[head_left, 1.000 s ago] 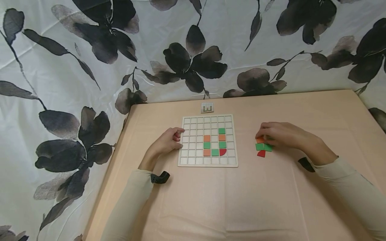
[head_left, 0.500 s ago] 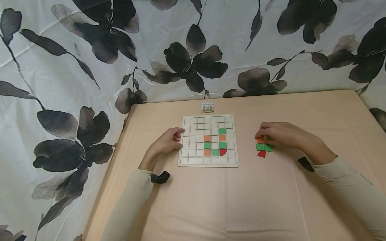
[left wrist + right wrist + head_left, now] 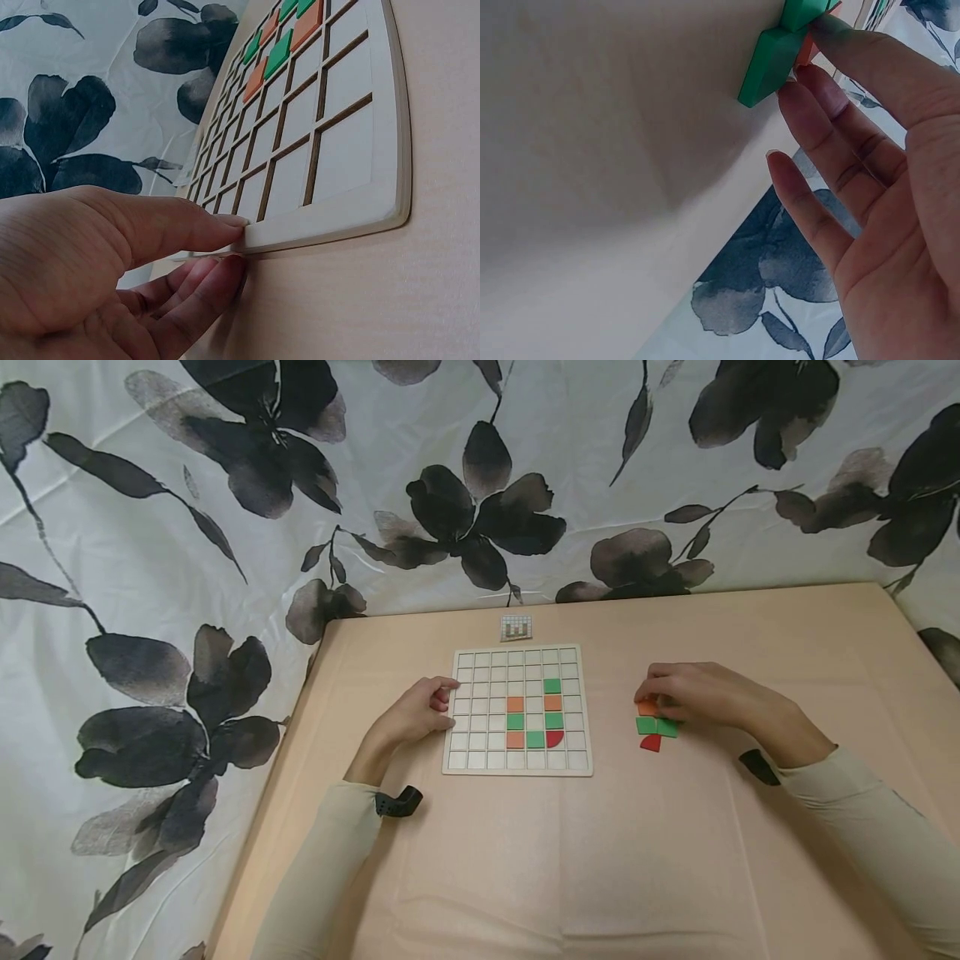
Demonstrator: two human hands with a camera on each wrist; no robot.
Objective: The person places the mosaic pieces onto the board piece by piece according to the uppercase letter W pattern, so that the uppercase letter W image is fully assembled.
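At the left edge of a white gridded board (image 3: 480, 677), my left hand (image 3: 411, 717) pinches the rim, thumb on top and fingers curled at its side in the left wrist view. Green and orange square tiles and one red quarter-round tile (image 3: 554, 739) lie in the grid's cells. To the right, my right hand (image 3: 705, 695) has thumb and fingertips around an orange tile (image 3: 647, 707), which they partly cover. Touching it in front are two green tiles (image 3: 656, 726), with a red tile (image 3: 650, 743) nearest me. In the right wrist view a green tile (image 3: 769, 67) stands close to the fingertips.
Behind the board is a small pattern card (image 3: 516, 627) with a grid on it. A light wood-coloured cover (image 3: 525, 868) spreads over the table. Beyond the table's far and left edges hangs white cloth (image 3: 420, 410) with dark flowers.
Both hands stay almost where they were, and the tiles and board keep their places. Only the flowered cloth at the far left shifts slightly in the view.
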